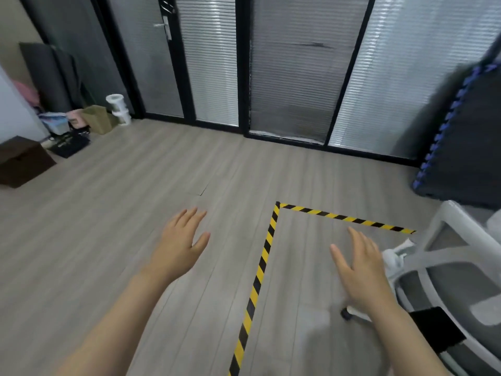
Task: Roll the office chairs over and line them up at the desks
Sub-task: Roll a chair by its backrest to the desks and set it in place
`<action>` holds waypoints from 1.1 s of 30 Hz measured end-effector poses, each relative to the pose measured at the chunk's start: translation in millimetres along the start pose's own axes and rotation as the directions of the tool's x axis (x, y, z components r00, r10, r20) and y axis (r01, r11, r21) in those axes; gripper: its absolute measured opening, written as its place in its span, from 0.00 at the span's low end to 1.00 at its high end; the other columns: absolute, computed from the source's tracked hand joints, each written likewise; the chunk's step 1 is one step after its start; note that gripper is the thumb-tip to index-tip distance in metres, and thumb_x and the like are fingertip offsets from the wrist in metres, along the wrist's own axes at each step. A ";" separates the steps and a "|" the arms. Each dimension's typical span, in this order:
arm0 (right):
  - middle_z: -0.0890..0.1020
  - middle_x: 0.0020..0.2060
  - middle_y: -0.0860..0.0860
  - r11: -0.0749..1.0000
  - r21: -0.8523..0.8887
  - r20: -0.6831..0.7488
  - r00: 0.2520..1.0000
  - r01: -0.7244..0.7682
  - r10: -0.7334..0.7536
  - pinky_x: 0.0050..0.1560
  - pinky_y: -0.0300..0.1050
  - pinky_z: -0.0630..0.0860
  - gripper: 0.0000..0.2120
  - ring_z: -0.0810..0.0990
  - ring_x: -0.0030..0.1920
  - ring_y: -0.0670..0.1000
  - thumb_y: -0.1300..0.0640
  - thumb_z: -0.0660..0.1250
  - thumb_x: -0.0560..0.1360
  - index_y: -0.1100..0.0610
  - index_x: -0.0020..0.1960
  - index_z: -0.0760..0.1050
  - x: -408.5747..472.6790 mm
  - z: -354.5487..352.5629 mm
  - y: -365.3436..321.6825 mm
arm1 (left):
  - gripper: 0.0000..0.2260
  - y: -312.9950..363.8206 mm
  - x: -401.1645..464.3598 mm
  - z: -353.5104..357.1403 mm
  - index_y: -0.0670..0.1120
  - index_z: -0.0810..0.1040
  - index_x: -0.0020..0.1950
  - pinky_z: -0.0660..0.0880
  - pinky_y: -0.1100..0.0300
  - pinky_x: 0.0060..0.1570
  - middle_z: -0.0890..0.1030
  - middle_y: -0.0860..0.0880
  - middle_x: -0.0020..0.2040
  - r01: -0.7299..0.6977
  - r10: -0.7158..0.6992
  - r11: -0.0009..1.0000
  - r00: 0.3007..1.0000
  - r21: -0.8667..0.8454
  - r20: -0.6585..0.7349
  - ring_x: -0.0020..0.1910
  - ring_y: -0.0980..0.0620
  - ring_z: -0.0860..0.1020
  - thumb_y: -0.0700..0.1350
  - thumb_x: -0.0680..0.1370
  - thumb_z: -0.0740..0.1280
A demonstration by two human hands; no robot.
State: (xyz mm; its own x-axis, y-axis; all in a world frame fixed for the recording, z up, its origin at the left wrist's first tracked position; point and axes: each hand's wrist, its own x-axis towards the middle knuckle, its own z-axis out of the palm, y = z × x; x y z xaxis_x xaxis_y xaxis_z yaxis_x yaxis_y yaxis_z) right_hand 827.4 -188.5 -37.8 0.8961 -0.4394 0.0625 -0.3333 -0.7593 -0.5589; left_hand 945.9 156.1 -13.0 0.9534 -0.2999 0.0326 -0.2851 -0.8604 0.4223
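A white-framed office chair (444, 256) with a grey mesh seat stands at the right edge, partly cut off by the frame. One of its black casters (345, 313) shows below my right wrist. My right hand (357, 264) hovers just left of the chair, fingers spread, holding nothing and not touching it. My left hand (181, 240) is stretched out over the bare wooden floor, also open and empty. No desk is in view.
Yellow-black hazard tape (264, 253) marks a corner on the floor between my hands. Glass partitions with blinds and a door (165, 25) close the far side. Bags, boxes and white buckets (116, 108) crowd the far left corner. Dark foam mats (466, 147) lean at right.
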 end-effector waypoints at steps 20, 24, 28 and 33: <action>0.61 0.76 0.53 0.932 0.074 -0.212 0.907 -0.356 0.363 0.77 0.53 0.53 0.30 0.54 0.77 0.53 0.43 0.57 0.81 0.56 0.78 0.57 435.4 -76.0 169.7 | 0.24 289.1 538.5 157.1 0.52 0.59 0.79 0.48 0.59 0.74 0.55 0.53 0.80 -0.419 0.443 0.895 0.876 -0.153 0.191 0.79 0.54 0.48 0.52 0.83 0.59; 0.62 0.76 0.53 0.886 0.091 -0.280 0.843 -0.454 0.460 0.77 0.54 0.54 0.31 0.54 0.77 0.54 0.41 0.57 0.80 0.56 0.78 0.57 493.3 -94.4 216.3 | 0.24 353.2 626.1 194.7 0.51 0.60 0.78 0.49 0.58 0.75 0.57 0.52 0.80 -0.508 0.540 0.841 0.809 -0.186 0.233 0.79 0.53 0.50 0.51 0.83 0.59; 0.60 0.77 0.53 0.823 0.131 -0.332 0.758 -0.553 0.562 0.77 0.54 0.53 0.32 0.53 0.78 0.54 0.41 0.57 0.80 0.56 0.78 0.56 553.8 -112.5 263.5 | 0.23 420.6 710.3 238.3 0.51 0.62 0.78 0.49 0.61 0.73 0.58 0.52 0.79 -0.583 0.636 0.771 0.724 -0.258 0.266 0.79 0.54 0.52 0.49 0.83 0.60; 0.61 0.77 0.53 0.716 0.192 -0.397 0.614 -0.672 0.682 0.78 0.52 0.52 0.32 0.54 0.78 0.54 0.40 0.56 0.79 0.56 0.78 0.57 614.0 -139.9 309.1 | 0.24 508.5 806.7 285.9 0.50 0.62 0.77 0.50 0.60 0.74 0.58 0.51 0.79 -0.695 0.747 0.657 0.552 -0.291 0.369 0.79 0.52 0.53 0.49 0.82 0.61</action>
State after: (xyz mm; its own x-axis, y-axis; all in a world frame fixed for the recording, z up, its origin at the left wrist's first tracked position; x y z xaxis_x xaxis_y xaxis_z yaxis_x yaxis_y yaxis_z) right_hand 1233.7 -760.1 -56.5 0.2061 -0.9784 -0.0148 -0.7843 -0.1562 -0.6004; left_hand 1541.9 -641.1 -31.0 0.2772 -0.9608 -0.0005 -0.8216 -0.2373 0.5183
